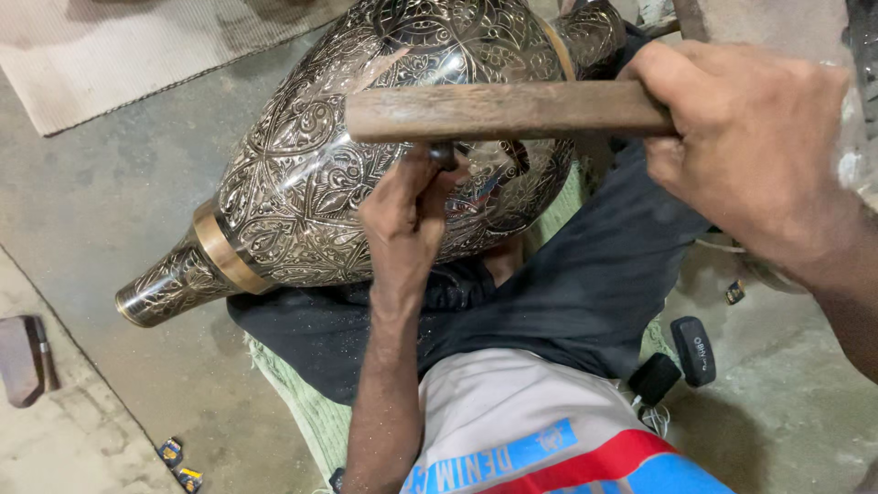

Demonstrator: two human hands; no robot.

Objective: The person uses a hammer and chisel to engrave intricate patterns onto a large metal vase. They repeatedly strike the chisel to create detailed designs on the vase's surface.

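Large engraved metal vase [366, 155] lying on its side across the lap, above dark trousers [585, 284] and a green mat [302, 402]. Right hand [750, 146] closed around a wooden mallet [503, 110]; left hand [407, 215] pinching a small chisel [445, 155] against the vase. Engraving seemingly underway; steady tool placement needed.

A green mat [302, 402] lies on the concrete floor [119, 201], below the fingers. A black key fob [693, 349] and black box [654, 378] sit lower right of them, small wrappers [180, 464] far lower left, and a pale sheet [137, 46] upper left.
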